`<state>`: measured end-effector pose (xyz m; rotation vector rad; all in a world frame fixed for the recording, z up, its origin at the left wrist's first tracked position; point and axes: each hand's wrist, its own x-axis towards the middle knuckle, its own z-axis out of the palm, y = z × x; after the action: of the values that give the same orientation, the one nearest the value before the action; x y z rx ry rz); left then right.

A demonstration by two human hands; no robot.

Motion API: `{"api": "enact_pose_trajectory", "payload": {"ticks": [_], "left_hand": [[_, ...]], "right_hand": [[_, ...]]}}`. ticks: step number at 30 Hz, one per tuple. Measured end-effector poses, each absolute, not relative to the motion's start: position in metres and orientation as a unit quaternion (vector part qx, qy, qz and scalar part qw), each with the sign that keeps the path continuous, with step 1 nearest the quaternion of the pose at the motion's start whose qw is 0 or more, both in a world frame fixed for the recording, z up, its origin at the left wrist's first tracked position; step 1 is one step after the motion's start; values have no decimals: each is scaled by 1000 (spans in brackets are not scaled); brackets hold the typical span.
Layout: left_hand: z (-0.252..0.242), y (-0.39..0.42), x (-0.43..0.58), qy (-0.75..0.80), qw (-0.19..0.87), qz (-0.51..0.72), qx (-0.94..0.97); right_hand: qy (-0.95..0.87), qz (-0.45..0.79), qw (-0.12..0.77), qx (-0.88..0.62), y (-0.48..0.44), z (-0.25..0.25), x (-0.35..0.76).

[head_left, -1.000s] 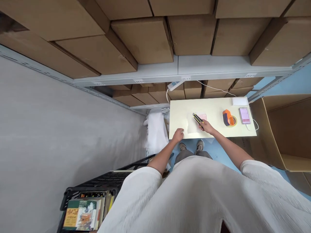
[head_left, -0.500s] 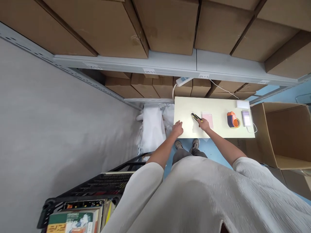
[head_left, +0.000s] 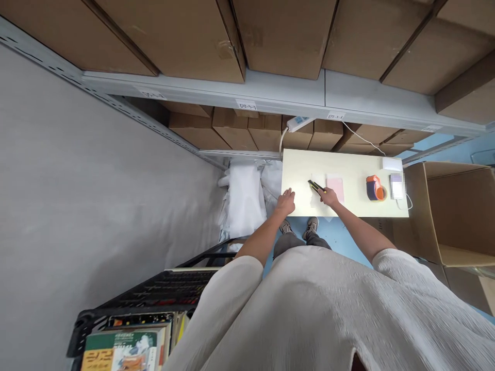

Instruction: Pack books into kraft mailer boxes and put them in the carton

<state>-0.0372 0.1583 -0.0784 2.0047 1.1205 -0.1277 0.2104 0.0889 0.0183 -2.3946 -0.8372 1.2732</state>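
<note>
From afar I'm gripping a cutter [head_left: 317, 187] in my curled right hand [head_left: 328, 197], its tip pointing ahead-left, right of my left hand [head_left: 286, 202], which is resting partly open, seemingly unladen, on the table [head_left: 309, 162]

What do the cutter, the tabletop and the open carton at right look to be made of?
Cutter: probably hard plastic, judging by its black and yellow colouring; too small to tell its finish.
Tabletop: perhaps laminate or painted board; it looks smooth, evenly pale, with no visible grain.
Carton: most likely cardboard, matte, from its brown colour and thin, flat walls.
</note>
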Motion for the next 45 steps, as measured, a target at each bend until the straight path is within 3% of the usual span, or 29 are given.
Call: {"api": "enact_pose_trajectory", "payload": {"ticks": [17,28,45], "left_hand": [[-71,152,-37,460,399,-68,790],[-52,140,-43,433,335,-176,818],[-44,136,-49,415,290,-146,850]], "right_hand": [[-337,519,73,-782,-1,19,212],[-229,458,302,-804,22,30,234],[-207,460,420,-754,12,53,233]]}}
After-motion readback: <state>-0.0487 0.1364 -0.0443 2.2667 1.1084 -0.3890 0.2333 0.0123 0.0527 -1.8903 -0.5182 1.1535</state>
